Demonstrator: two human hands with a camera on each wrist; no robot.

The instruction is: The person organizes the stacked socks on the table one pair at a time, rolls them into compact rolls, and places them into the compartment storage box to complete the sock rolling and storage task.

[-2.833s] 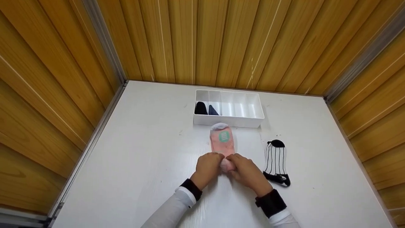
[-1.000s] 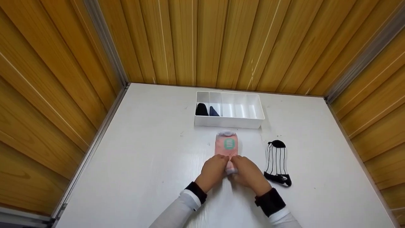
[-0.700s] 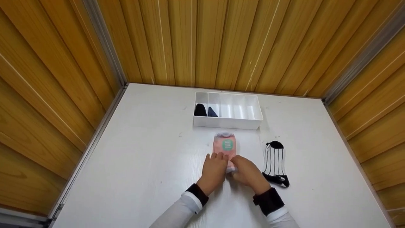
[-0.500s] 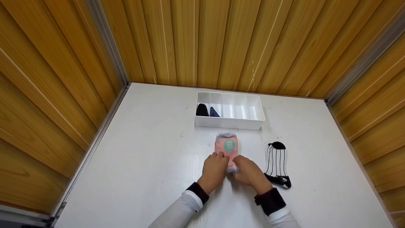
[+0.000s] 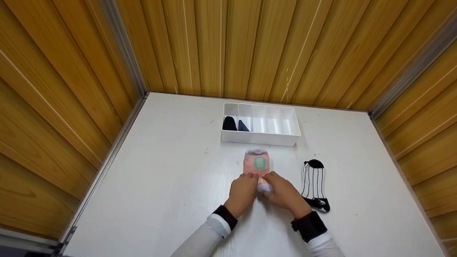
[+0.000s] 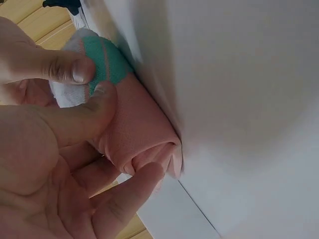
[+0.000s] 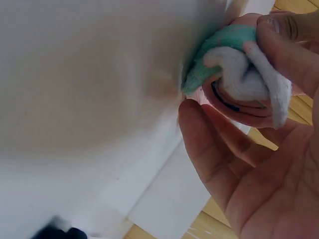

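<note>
A pink sock (image 5: 251, 167) with a grey-white far end and a green patch lies in front of the white box. Its near part is folded over, with a grey-white edge between the hands. My left hand (image 5: 243, 192) pinches the fold from the left; in the left wrist view its thumb presses on the pink cloth (image 6: 142, 114). My right hand (image 5: 285, 192) pinches the other side, thumb on the roll. The right wrist view shows the sock (image 7: 239, 74) rolled in layers, grey-white cloth inside green and pink.
Behind the sock stands a white divided box (image 5: 260, 138), with a black item (image 5: 229, 123) and a navy item (image 5: 243, 126) in its left compartments. A black-and-white striped sock (image 5: 314, 184) lies to the right. Wood-patterned walls (image 5: 235, 46) enclose the table's back and sides.
The pink sock has become shorter, its near part folded up, and a grey-white edge shows there. My left fingers spread flatter on it, then drew in to pinch. The striped sock stays put.
</note>
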